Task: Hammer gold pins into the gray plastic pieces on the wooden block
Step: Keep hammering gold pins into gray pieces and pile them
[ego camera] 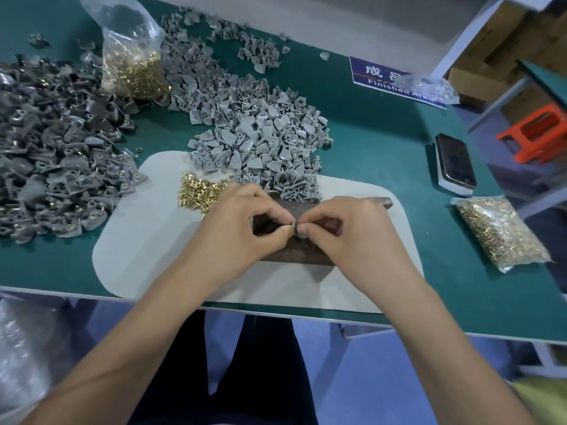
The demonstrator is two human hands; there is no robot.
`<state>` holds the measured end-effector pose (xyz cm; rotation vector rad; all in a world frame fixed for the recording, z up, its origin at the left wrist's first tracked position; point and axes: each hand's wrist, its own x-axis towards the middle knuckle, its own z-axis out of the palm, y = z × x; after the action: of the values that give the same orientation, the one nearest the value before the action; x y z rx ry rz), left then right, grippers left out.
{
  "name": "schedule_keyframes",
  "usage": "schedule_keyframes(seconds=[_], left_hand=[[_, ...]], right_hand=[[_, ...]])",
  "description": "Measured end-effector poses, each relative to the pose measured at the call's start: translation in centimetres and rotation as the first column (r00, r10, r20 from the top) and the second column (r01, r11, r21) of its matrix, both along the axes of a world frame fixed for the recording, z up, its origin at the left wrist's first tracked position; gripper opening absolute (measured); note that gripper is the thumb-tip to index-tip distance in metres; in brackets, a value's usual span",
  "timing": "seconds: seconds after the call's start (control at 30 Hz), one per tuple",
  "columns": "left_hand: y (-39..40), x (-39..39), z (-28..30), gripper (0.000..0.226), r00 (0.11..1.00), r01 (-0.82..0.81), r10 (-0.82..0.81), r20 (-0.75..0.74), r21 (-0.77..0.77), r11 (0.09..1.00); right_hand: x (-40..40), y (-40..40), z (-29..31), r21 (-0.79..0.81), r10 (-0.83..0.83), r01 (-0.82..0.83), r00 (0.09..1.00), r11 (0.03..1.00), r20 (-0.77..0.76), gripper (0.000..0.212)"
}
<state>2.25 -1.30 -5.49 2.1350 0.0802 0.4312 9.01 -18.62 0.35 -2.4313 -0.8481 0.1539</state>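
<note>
Left hand [245,222]: thumb and forefinger pinched on a small gray plastic piece [296,230], holding it over the dark wooden block [294,256] — likely to steady it for the pin.
Right hand [343,228]: fingertips pinched together against the same piece from the other side; a gold pin is probably between them, but it is too small to tell.
Block: lies on a pale gray rounded mat [138,240] on the green table [399,148].
Hammer: what looks like a handle end [385,202] shows just behind the right hand — not held.
Loose gold pins [199,191]: a small heap near the left hand, within easy reach.
Supply: light gray pieces [260,139] heaped behind the block; darker gray pile [52,154] at left.
Step, as I judge it: seating a pin, before any hammering.
</note>
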Motion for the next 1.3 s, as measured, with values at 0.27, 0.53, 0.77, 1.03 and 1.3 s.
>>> schedule_keyframes(seconds=[0.27, 0.53, 0.77, 1.03, 1.3], left_hand=[[-0.1, -0.1, 0.4, 0.008, 0.999, 0.037, -0.036, -0.015, 0.085, 0.996], [-0.4, -0.1, 0.2, 0.006, 0.999, 0.010, -0.015, 0.039, 0.147, 0.989], [-0.1, -0.2, -0.6, 0.008, 0.989, 0.024, -0.046, 0.138, 0.161, 0.987], [-0.1, 0.0, -1.2, 0.011, 0.983, 0.017, -0.039, 0.179, 0.120, 0.993], [-0.1, -0.2, -1.4, 0.012, 0.986, 0.022, -0.041, 0.162, 0.115, 0.993]], right_hand=[[-0.3, -0.5, -1.1, 0.083, -0.053, 0.054, 0.999, 0.995, -0.012, 0.009], [-0.8, -0.2, -0.6, -0.020, 0.016, -0.013, 0.989, 1.000, 0.150, 0.008], [-1.3, 0.7, 0.9, -0.208, 0.113, -0.071, 0.974, 0.975, 0.196, 0.009], [-1.3, 1.4, 1.3, -0.296, 0.145, -0.086, 0.972, 0.951, 0.183, 0.012], [-0.5, -0.4, -0.8, -0.018, 0.085, -0.083, 0.976, 0.996, 0.198, 0.013]])
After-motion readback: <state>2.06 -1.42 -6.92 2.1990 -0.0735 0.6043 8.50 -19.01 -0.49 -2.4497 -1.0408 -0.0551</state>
